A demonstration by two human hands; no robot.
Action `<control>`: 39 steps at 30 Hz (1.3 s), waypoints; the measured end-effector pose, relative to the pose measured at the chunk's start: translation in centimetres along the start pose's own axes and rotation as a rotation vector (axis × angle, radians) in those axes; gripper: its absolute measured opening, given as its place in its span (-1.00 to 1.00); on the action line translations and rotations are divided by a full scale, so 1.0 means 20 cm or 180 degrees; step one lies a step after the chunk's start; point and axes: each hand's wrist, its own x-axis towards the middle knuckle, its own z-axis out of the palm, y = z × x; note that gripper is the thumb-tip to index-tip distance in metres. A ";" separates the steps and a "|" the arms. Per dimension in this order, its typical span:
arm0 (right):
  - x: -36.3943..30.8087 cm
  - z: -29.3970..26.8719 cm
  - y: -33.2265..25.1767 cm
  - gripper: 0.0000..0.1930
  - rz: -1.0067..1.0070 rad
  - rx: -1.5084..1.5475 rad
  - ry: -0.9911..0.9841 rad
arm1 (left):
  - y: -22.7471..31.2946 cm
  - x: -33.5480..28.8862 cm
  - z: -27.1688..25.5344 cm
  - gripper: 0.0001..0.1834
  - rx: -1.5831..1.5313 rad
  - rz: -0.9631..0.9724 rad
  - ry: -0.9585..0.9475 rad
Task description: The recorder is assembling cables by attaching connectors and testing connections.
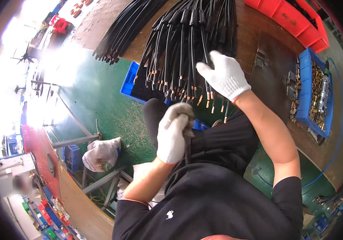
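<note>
Both my hands wear white knit gloves. My left hand (170, 138), its fingertips soiled grey, is closed in front of my lap. A dark narrow length (188, 150) runs down from beneath that fist; what exactly it is I cannot make out. Over the right side of a bundle of black cables (182, 52), my right hand (226, 76) has thumb and forefinger apart, the thumb lying across one cable. The cables hang over the table's near edge toward me, with bare copper ends (208, 96) pointing down. Thicker black sleeves sit higher on several of them.
A second bundle of black cables (119, 30) lies to the left on the wooden table (269, 52). A blue bin (129, 82) stands below the ends. At right are a blue tray (305, 86) of brass parts, a power tool (324, 92) and a red crate (277, 16).
</note>
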 end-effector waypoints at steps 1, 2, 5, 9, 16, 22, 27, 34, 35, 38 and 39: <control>-0.01 0.04 0.00 -0.53 0.0014 -0.0085 0.0552 | 0.02 0.03 -0.03 -0.73 -0.0175 0.0040 0.0022; -0.02 0.09 0.03 -0.50 -0.0421 -0.0066 0.1283 | 0.06 0.05 -0.03 -0.74 0.0095 0.0044 0.0106; 0.01 0.12 0.11 -0.47 -0.0788 -0.0142 0.1328 | 0.04 0.15 0.01 -0.77 0.1182 0.1090 0.0477; 0.00 0.10 0.09 -0.50 -0.1036 -0.0145 0.1472 | 0.06 0.16 0.07 -0.72 0.2507 0.1214 0.0577; -0.02 -0.03 -0.05 -0.69 -0.0530 -0.0522 0.0505 | 0.08 0.22 0.10 -0.60 0.2924 0.1518 0.0556; 0.04 -0.11 -0.21 -0.35 0.0134 -0.0905 -0.0714 | 0.07 0.24 0.11 -0.56 0.2783 0.1276 0.0120; 0.07 -0.06 -0.07 -0.40 -0.0287 -0.0308 -0.0617 | 0.07 0.22 0.12 -0.57 0.2145 0.1215 -0.0039; 0.08 -0.12 0.06 -0.67 0.0540 0.2329 -0.1478 | 0.04 0.29 0.12 -0.58 0.0973 0.0863 -0.0203; 0.08 -0.13 0.08 -0.68 0.0557 0.2281 -0.1609 | 0.05 0.29 0.14 -0.58 0.0973 0.0874 -0.0211; 0.08 -0.12 0.08 -0.67 0.0581 0.2262 -0.1626 | 0.07 0.29 0.20 -0.60 0.0309 0.0152 -0.0433; 0.08 -0.11 0.08 -0.66 0.0637 0.2231 -0.1638 | 0.08 0.29 0.20 -0.60 0.0309 0.0161 -0.0433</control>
